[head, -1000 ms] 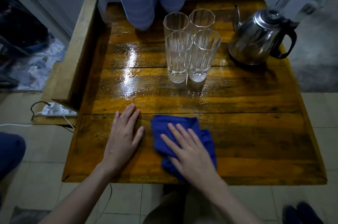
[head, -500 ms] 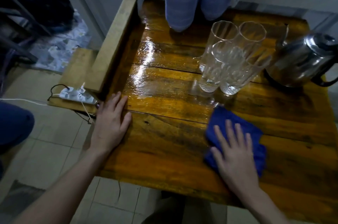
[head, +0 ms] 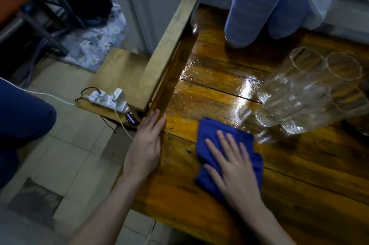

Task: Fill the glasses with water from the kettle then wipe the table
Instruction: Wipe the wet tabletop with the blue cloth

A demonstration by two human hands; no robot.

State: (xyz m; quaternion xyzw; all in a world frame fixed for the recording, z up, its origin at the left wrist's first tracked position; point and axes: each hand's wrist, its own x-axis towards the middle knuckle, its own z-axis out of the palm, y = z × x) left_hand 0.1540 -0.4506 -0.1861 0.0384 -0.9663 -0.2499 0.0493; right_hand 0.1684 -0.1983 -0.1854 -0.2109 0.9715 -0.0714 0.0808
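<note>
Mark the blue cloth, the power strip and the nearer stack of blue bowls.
blue cloth (head: 209,130): head view, far left corner of the cloth.
power strip (head: 105,100): head view, middle of its white body.
stack of blue bowls (head: 249,11): head view, side of the stack.

2 bare forearms, no sleeves, watch or rings in sight; left hand (head: 144,151) and right hand (head: 233,166) ungloved, 5 fingers each, nails short and unpainted. Lower frame too dark to tell clothing.
</note>
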